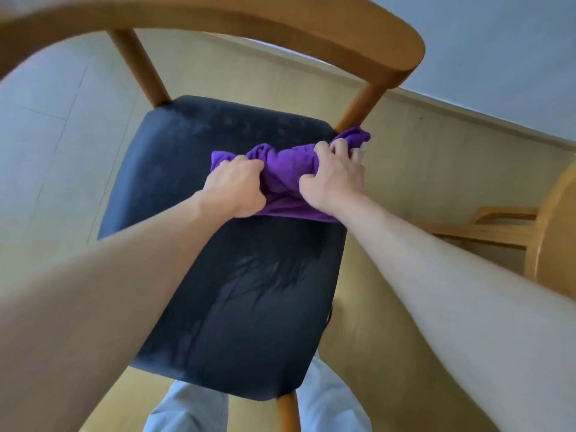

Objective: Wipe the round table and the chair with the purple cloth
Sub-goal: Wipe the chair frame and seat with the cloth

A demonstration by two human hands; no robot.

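A wooden chair with a dark padded seat stands right below me, its curved wooden backrest at the top of the view. The purple cloth lies bunched on the far right part of the seat, close to the right back post. My left hand grips the cloth's left end with curled fingers. My right hand grips its right end. Both hands press the cloth down on the seat. Part of the cloth is hidden under the hands.
The round wooden table's edge shows at the far right, with a wooden frame under it. A pale floor surrounds the chair, and a wall with a baseboard runs behind it. My legs are at the chair's front.
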